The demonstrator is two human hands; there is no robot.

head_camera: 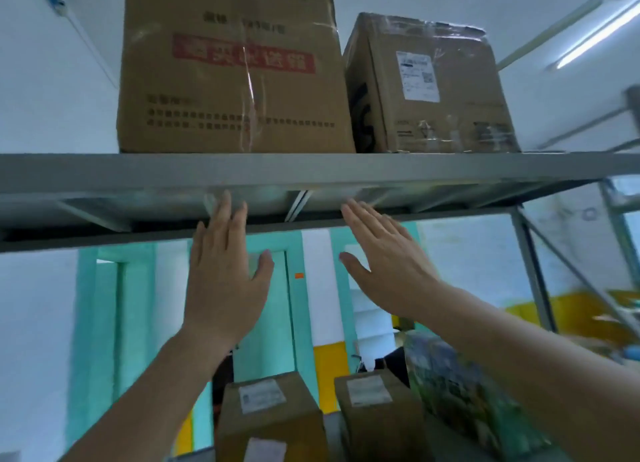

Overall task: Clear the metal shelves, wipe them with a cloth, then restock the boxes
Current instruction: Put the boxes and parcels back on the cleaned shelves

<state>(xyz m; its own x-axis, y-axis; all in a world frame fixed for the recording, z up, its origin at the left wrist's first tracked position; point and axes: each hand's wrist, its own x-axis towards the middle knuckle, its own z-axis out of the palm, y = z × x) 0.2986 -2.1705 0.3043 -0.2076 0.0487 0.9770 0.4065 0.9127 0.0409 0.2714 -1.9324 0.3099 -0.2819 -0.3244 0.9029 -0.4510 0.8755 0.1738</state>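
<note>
A large cardboard box [232,70] with a red label stands on the top metal shelf [311,170], left of centre. Beside it on the right stands a smaller taped cardboard box [429,87] with a white shipping label. Both my hands are raised below the shelf's front edge, fingers straight, palms facing away. My left hand [227,274] is under the large box. My right hand [388,257] reaches up beneath the gap between the two boxes. Neither hand holds anything.
On the lower shelf stand two small cardboard boxes [270,416] [377,409] and a green patterned box [464,395] to their right. A metal upright with diagonal braces [533,271] rises at the right. Teal doors and white walls lie behind.
</note>
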